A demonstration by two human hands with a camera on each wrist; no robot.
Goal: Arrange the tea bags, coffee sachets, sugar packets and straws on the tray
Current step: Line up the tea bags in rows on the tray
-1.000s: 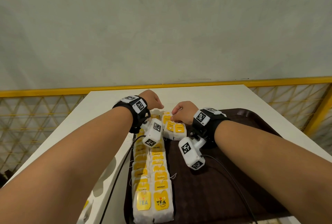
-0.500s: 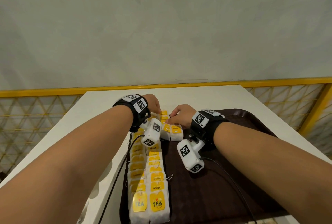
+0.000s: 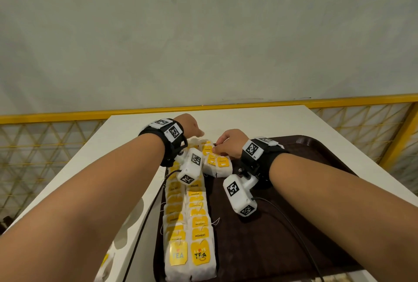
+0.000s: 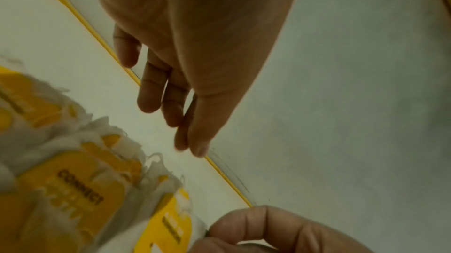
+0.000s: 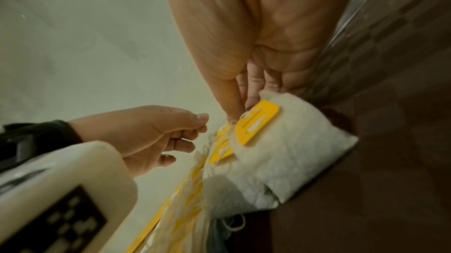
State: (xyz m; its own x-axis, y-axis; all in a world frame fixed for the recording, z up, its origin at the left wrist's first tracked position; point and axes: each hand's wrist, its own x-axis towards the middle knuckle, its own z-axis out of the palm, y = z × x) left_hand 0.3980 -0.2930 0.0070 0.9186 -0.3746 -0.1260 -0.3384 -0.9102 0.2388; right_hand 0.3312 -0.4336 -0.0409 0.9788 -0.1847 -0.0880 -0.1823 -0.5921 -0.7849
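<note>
White tabletop (image 3: 237,118) carries a brown tray (image 3: 316,145); tea bags (image 3: 192,225) overlap along its left edge for neatness. Right hand (image 3: 228,143) pinches a far-end tea bag (image 5: 292,131); left hand (image 3: 192,126) hovers, loosely curled, empty.

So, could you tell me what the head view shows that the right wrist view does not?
Only the head view shows the two long rows of tea bags running down the tray's left side, the white table and the yellow railing. Only the right wrist view shows the right hand's fingers pinching the top tea bag at its yellow tag. Both show the left hand holding nothing, the right hand and the brown tray.
</note>
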